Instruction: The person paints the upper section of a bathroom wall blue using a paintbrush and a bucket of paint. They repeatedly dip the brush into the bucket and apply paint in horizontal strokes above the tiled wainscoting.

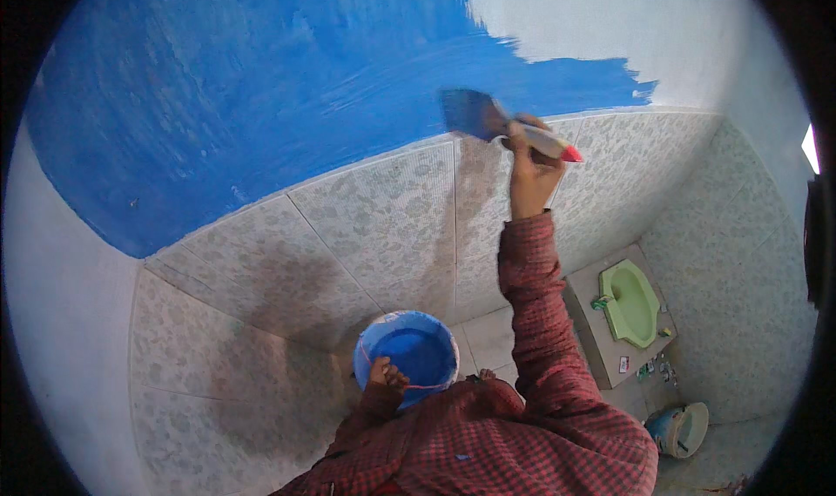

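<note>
My right hand (533, 172) is closed round the pale handle of a wide paintbrush (542, 139) with a red tip. Its blue-soaked bristles lie at the lower edge of the blue paint (287, 87) on the wall, just above the tiles; they look slightly blurred. Down at waist height my left hand (387, 374) is closed on the thin pinkish handle of a bucket (361, 361). Blue paint shows inside this whitish-blue bucket. Part of its near side is hidden by my hand and sleeve.
Patterned tiles (383, 204) cover the lower wall. Unpainted white wall (601, 17) lies at upper right. A green squat toilet (634, 304) sits on a raised step (601, 344) with small litter around it. Another bucket (688, 430) lies tilted at lower right.
</note>
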Motion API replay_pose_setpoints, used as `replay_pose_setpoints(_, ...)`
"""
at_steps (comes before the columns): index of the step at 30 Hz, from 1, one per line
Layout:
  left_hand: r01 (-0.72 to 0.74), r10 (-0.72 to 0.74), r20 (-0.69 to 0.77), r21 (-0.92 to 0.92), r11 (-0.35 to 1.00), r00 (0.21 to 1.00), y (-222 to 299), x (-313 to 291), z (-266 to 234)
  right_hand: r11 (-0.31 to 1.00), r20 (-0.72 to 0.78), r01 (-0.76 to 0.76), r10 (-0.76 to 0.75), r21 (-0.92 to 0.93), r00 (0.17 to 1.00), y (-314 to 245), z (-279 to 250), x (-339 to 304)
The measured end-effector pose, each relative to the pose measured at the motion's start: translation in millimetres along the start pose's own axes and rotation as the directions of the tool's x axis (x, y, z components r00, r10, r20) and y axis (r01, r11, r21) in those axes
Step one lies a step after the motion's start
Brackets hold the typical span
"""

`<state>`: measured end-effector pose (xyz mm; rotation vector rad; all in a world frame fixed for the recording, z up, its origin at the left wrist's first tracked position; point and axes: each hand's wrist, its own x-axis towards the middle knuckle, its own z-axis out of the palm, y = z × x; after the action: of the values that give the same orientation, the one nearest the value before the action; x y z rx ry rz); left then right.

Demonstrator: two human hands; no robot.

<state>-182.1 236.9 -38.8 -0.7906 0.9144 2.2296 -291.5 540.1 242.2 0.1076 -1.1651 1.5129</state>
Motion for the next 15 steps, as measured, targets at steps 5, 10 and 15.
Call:
replay_pose_setpoints(5, 0.03, -0.031, -0.045, -0.007, 1.0, 0.999, 2.0, 4.9, -7.1, 0.996, -0.087, 0.071, -0.076, -0.063, 0.993, -9.1, -7.5, -6.0)
replay_pose_setpoints(10, -0.024, 0.026, -0.026, 0.086, 0.996, 0.999, 2.5, 8.5, -6.2, 0.998, 0.158, 0.03, -0.02, -0.059, 0.987, 8.3, 24.5, -40.6)
replay_pose_setpoints(15, -0.009, 0.01, -0.018, 0.029, 1.0, 1.0, -3.1, 5.9, -8.6, 0.993, 0.375, 0.091, -0.054, -0.082, 0.926, 16.1, 5.9, -16.0)
